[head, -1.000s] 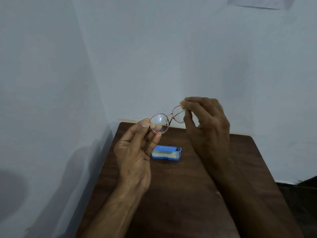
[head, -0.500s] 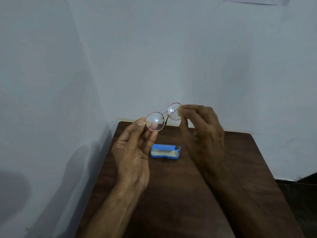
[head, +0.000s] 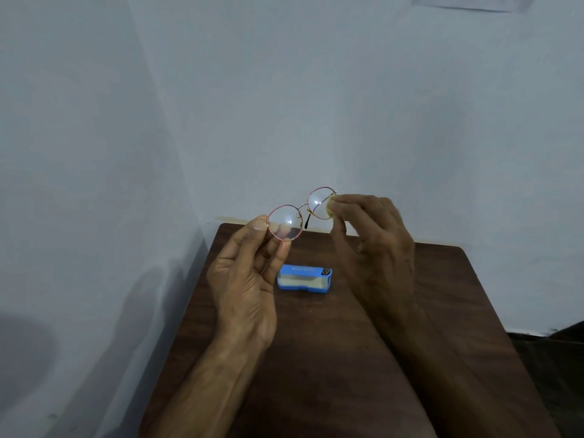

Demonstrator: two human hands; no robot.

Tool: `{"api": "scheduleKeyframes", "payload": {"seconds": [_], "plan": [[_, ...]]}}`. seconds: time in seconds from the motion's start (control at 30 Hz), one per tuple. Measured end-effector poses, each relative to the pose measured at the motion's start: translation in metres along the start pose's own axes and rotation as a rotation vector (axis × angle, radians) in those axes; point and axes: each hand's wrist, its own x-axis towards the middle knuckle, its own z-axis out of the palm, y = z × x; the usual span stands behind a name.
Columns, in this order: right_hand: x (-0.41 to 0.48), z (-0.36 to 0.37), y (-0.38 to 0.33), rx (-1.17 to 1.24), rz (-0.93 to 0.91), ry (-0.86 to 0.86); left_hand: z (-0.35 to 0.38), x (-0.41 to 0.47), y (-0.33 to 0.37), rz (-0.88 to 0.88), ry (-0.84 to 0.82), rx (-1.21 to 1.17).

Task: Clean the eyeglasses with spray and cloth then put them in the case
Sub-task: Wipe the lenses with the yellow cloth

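Note:
I hold a pair of round eyeglasses (head: 301, 213) with thin pink-red rims up above the table. My left hand (head: 249, 273) pinches the left lens rim between thumb and fingers. My right hand (head: 369, 241) presses a small yellowish cloth (head: 330, 205) against the right lens. An open blue glasses case (head: 305, 278) with a pale lining lies on the table below the glasses, between my hands. No spray bottle is in view.
The dark brown wooden table (head: 442, 311) stands in a corner between two pale walls; its far edge touches the back wall. Dark floor shows past its right edge.
Both hands have lifted the glasses slightly and tilted them, so the right lens now sits higher. The cloth stays pressed to the right lens.

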Motion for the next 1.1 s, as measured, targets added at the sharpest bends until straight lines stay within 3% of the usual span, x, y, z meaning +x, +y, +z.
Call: {"api": "scheduleKeyframes", "payload": {"seconds": [1.1], "plan": [[0.003,-0.006,-0.035,0.101,-0.094,-0.051,-0.001,-0.008,-0.007,0.001,-0.022,0.016]]}}
